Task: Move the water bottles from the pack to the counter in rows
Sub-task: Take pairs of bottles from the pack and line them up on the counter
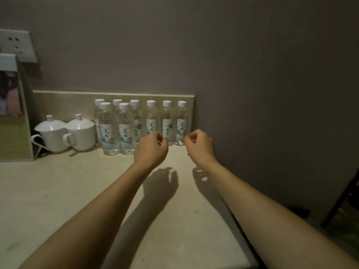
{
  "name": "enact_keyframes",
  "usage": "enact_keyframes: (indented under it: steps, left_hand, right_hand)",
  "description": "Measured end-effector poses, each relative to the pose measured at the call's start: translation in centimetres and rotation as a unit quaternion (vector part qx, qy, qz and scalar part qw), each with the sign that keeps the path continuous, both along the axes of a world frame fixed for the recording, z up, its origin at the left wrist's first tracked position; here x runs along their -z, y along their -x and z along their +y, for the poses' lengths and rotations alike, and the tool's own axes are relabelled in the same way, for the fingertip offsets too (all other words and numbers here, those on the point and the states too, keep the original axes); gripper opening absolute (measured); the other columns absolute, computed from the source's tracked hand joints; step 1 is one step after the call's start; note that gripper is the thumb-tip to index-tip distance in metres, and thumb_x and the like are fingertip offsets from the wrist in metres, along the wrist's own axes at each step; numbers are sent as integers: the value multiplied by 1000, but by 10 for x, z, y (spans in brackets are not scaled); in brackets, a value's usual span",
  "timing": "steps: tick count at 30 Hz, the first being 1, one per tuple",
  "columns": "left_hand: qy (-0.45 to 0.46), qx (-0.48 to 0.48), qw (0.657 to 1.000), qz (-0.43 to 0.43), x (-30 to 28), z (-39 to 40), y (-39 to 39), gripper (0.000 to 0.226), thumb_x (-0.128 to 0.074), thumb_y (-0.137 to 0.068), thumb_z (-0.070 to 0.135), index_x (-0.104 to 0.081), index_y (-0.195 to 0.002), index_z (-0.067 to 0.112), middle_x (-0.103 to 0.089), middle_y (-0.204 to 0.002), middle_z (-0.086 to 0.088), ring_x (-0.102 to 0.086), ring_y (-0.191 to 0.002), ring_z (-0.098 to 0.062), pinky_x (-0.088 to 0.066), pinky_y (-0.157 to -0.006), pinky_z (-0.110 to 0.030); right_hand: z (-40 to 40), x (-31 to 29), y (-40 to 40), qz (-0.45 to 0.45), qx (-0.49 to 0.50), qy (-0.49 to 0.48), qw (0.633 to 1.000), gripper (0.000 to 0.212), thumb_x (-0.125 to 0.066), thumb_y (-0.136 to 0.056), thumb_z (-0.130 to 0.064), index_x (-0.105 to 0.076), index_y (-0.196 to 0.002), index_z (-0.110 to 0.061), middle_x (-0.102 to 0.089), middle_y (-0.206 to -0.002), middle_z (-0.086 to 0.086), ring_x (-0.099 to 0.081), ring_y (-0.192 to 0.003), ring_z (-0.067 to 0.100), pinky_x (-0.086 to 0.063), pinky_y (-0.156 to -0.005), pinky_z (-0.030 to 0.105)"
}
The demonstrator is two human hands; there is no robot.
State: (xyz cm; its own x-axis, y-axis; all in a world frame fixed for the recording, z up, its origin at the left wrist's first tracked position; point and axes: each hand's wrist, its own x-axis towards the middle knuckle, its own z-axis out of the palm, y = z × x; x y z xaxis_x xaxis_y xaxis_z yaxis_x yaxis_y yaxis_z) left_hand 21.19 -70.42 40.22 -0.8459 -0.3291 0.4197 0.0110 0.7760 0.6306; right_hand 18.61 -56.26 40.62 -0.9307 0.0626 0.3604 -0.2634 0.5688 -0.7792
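Note:
Several clear water bottles with white caps stand upright on the pale counter (58, 191). A back row (167, 121) runs along the low backsplash. Two more bottles (107, 129) stand in front of it at the left. My left hand (152, 147) hovers just in front of the back row, fingers curled loosely, holding nothing. My right hand (200, 145) hovers beside the rightmost bottle (182, 123), fingers also curled in, empty. No pack is in view.
Two white lidded cups (80, 133) stand left of the bottles. A box-like stand with a picture (13, 117) sits at the far left under a wall socket (17, 45). A dark wall (272, 113) bounds the counter's right side; the counter's right edge drops to the floor.

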Motion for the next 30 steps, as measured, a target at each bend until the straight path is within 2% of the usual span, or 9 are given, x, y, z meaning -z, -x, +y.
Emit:
enact_keyframes:
  steps: [2,4,7,10,14,20,25,27,30]
  left_hand:
    - [-13,16,1000,-2,-1,36,-6,26,-46,-89,41,-63,-92,22,-69,-84,-2,-66,-79,-24,-56,-75,-40]
    - [-26,30,999,-4,1,73,-10,30,-43,-88,45,-62,-94,23,-70,-81,-4,-67,-78,-25,-57,-77,-42]
    - [-21,41,999,-26,4,138,-18,31,-43,-92,42,-61,-101,19,-70,-96,-8,-65,-88,-29,-54,-82,-39]
    - [-3,60,997,-44,7,203,-21,31,-44,-97,35,-57,-112,11,-65,-110,-12,-61,-100,-31,-46,-82,-37]
    - [-16,99,993,-61,15,283,-17,33,-45,-97,38,-55,-117,13,-62,-116,-10,-61,-100,-27,-48,-83,-37]
    - [-14,172,979,-106,43,389,-9,35,-45,-98,37,-53,-120,11,-61,-116,-10,-56,-93,-20,-44,-78,-33]
    - [-9,214,957,-195,95,445,13,35,-45,-98,34,-51,-125,11,-59,-125,-13,-58,-109,-30,-48,-93,-40]
    - [-10,216,949,-231,119,462,24,37,-45,-99,33,-49,-128,11,-58,-127,-13,-57,-111,-29,-46,-91,-39]
    - [-32,223,937,-267,147,492,53,38,-43,-99,33,-47,-129,11,-57,-124,-11,-54,-97,-21,-44,-81,-35]
  right_hand:
    - [41,-1,-6,19,25,-2,1000,19,-55,-86,-34,-64,-93,-18,-72,-92,6,-68,-88,29,-55,-81,39]
    - [82,0,-14,33,27,14,999,19,-55,-87,-35,-64,-94,-20,-71,-90,3,-68,-85,27,-57,-79,42]
    - [144,4,-28,47,2,52,998,14,-57,-89,-33,-61,-96,-22,-68,-88,-1,-69,-81,25,-59,-75,47]
    - [204,7,-40,53,2,59,997,10,-57,-91,-30,-59,-98,-22,-67,-91,-1,-69,-81,25,-59,-78,44]
    - [277,16,-51,57,39,76,995,6,-58,-89,-27,-58,-94,-24,-67,-84,-3,-69,-75,26,-57,-77,45]
    - [381,50,-55,12,91,100,991,2,-55,-91,-24,-55,-92,-26,-62,-78,-7,-67,-74,27,-58,-75,44]
    - [446,85,-42,-50,137,98,985,2,-53,-93,-23,-54,-94,-24,-61,-74,-9,-67,-75,27,-57,-77,44]
    - [470,100,-31,-75,147,90,982,4,-53,-94,-23,-56,-97,-22,-65,-79,-4,-68,-77,28,-57,-79,46]
    - [505,123,-9,-112,157,74,978,13,-54,-94,-22,-58,-104,-15,-68,-89,4,-68,-77,27,-57,-78,43]
